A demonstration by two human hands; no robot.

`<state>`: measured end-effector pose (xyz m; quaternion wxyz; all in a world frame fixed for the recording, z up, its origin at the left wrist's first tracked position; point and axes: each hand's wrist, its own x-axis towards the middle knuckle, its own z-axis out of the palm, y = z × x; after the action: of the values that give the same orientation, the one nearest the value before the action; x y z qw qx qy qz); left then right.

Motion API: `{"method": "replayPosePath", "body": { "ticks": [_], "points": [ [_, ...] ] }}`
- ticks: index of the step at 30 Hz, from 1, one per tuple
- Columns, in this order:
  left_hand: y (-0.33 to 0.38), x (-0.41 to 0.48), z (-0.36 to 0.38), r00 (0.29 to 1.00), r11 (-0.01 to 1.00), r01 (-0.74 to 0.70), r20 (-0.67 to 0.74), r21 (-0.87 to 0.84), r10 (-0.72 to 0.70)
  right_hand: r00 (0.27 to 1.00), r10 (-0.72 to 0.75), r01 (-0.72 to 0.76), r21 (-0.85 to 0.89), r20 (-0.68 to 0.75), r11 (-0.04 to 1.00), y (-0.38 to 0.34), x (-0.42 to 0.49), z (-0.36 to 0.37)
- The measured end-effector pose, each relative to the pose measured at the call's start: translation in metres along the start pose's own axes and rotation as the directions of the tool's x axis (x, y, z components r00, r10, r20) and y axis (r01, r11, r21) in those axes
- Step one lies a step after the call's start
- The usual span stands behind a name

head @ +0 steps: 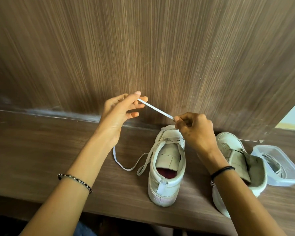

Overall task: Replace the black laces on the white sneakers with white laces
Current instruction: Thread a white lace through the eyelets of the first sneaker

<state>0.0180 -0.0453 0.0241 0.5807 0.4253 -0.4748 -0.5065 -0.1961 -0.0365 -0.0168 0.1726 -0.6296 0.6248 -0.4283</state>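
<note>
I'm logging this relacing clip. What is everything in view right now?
white lace: one, white, taut between both hands, slack trailing on the table
laced sneaker: one, white, table centre, heel toward camera
unlaced sneaker: one, white, right of the first, partly behind the right forearm
container: one, clear, far right, coiled lace inside
table: one, brown wood
wall panel: one, brown wood, behind table
bracelet: one, dark beaded, left wrist
wristband: one, black, right wrist
left hand: raised, pinches lace
right hand: pinches lace above laced sneaker
</note>
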Motion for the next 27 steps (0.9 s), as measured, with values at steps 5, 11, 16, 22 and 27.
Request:
{"method": "replayPosePath", "body": {
  "ticks": [5, 11, 16, 22, 27],
  "points": [
    [-0.002, -0.001, 0.009, 0.998, 0.964, 0.054, 0.003, -0.261, -0.056, 1.0, -0.003, 0.003, -0.064, 0.003, 0.998, -0.01, -0.002, -0.002],
    [-0.014, -0.005, 0.029, 0.988, 0.994, 0.112, 0.109, 0.013, -0.113, 0.917, 0.242, -0.167, -0.247, 0.316, 0.955, -0.029, -0.025, -0.035],
    [-0.026, -0.017, 0.044, 0.91, 0.959, 0.137, 0.35, 0.249, -0.221, 0.866, 0.321, -0.257, -0.209, 0.384, 0.944, -0.021, -0.029, -0.039],
    [-0.04, -0.023, 0.033, 0.883, 0.838, -0.112, 0.44, 0.534, -0.162, 0.744, 0.395, -0.528, 0.113, 0.539, 0.841, -0.013, -0.024, -0.056],
    [-0.039, -0.021, 0.034, 0.872, 0.802, -0.104, 0.442, 0.588, -0.211, 0.717, 0.403, -0.581, 0.169, 0.568, 0.796, -0.013, -0.023, -0.059]
  ]
}}
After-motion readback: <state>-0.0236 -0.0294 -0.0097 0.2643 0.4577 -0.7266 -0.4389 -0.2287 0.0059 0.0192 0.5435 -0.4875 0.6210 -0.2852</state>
